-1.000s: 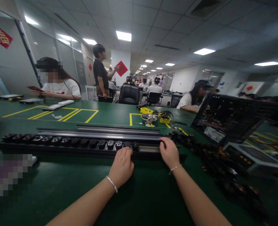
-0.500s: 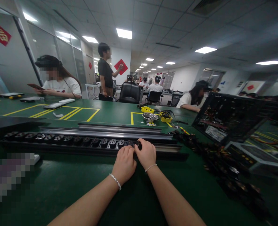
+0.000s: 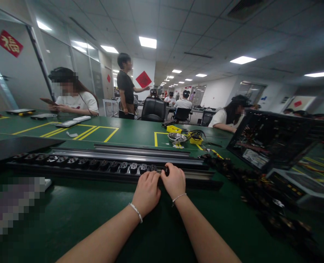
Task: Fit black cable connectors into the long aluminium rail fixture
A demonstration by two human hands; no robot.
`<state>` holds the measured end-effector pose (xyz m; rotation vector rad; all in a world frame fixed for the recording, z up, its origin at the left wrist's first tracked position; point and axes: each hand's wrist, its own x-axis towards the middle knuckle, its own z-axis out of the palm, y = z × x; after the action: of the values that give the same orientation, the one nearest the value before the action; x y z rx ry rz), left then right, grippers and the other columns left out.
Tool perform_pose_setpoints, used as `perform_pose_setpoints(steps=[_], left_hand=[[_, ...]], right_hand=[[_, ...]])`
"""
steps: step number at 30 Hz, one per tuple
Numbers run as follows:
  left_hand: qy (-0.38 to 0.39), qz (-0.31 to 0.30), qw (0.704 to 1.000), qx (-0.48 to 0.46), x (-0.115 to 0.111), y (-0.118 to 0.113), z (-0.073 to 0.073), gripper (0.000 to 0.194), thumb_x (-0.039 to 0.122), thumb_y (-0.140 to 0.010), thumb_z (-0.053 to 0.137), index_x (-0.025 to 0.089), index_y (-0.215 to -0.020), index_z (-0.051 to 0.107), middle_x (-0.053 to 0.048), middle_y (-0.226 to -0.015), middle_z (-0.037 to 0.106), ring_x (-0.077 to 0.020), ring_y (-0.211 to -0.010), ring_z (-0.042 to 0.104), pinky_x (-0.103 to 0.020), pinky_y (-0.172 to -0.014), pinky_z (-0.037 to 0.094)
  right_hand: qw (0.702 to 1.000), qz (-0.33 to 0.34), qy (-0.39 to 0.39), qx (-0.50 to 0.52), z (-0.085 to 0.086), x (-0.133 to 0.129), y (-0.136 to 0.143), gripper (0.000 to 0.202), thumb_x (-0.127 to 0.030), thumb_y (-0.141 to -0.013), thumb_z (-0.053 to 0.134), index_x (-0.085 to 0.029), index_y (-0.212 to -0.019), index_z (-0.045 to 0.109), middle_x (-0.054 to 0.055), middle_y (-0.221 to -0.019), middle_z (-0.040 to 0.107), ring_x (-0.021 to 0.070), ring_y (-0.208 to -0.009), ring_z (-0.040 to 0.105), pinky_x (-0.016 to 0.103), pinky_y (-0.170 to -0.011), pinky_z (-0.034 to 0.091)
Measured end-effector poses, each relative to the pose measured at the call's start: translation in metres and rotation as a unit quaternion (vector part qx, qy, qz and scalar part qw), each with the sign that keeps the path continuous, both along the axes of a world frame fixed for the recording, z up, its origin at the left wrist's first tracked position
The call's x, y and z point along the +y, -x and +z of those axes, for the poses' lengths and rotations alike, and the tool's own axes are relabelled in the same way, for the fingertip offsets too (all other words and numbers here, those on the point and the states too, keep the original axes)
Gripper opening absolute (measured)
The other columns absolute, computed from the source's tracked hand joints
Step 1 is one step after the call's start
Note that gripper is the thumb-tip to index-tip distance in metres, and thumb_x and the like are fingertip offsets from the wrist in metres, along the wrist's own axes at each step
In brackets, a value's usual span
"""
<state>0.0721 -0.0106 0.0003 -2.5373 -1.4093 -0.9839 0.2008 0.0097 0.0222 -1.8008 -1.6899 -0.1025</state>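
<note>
A long black rail (image 3: 96, 176) lies across the green table in front of me, holding a row of black socket modules (image 3: 114, 166) that look like power-strip outlets. My left hand (image 3: 148, 190) grips the rail's near edge, its fingers bent over the last sockets of the row. Just to its right, my right hand (image 3: 175, 180) pinches a small black socket module (image 3: 166, 170) between thumb and fingers, over the rail's bare stretch. My fingers hide most of that module, and whether it touches the rail I cannot tell.
More metal rails (image 3: 151, 159) lie behind. To the right are a heap of black modules (image 3: 285, 219), an opened computer case (image 3: 277, 138) and a grey power-supply box (image 3: 301, 186). A metal bowl (image 3: 177, 137) and yellow trays (image 3: 174, 129) stand farther back. Other people sit around.
The view has shifted slightly, so everything sits a little farther right and lower. Both hands stay at the same stretch of rail, with the black module showing a bit more between the right fingers.
</note>
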Motion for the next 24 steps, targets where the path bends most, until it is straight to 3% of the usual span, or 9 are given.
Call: perform_pose_setpoints(steps=[11, 24], left_hand=[[-0.012, -0.008, 1.000, 0.011, -0.0002, 0.0006, -0.0003, 0.048, 0.010, -0.073, 0.047, 0.020, -0.119, 0.052, -0.006, -0.119, 0.057, -0.0252, -0.108, 0.045, -0.044, -0.096, 0.037], [-0.004, -0.002, 1.000, 0.015, -0.0008, -0.0004, 0.0008, 0.049, 0.009, -0.072, 0.047, 0.021, -0.120, 0.052, -0.006, -0.120, 0.057, -0.0250, -0.110, 0.044, -0.044, -0.097, 0.036]], right_hand=[[1.000, -0.009, 0.003, -0.004, 0.0006, -0.0007, -0.0041, 0.019, -0.035, -0.080, 0.050, -0.023, -0.093, 0.058, 0.003, -0.088, 0.066, 0.0189, -0.089, 0.057, 0.033, -0.085, 0.032], [0.999, -0.029, 0.014, -0.009, 0.0025, 0.0015, -0.0037, 0.016, -0.030, -0.077, 0.051, -0.022, -0.090, 0.057, 0.002, -0.081, 0.065, 0.0184, -0.085, 0.057, 0.031, -0.078, 0.033]])
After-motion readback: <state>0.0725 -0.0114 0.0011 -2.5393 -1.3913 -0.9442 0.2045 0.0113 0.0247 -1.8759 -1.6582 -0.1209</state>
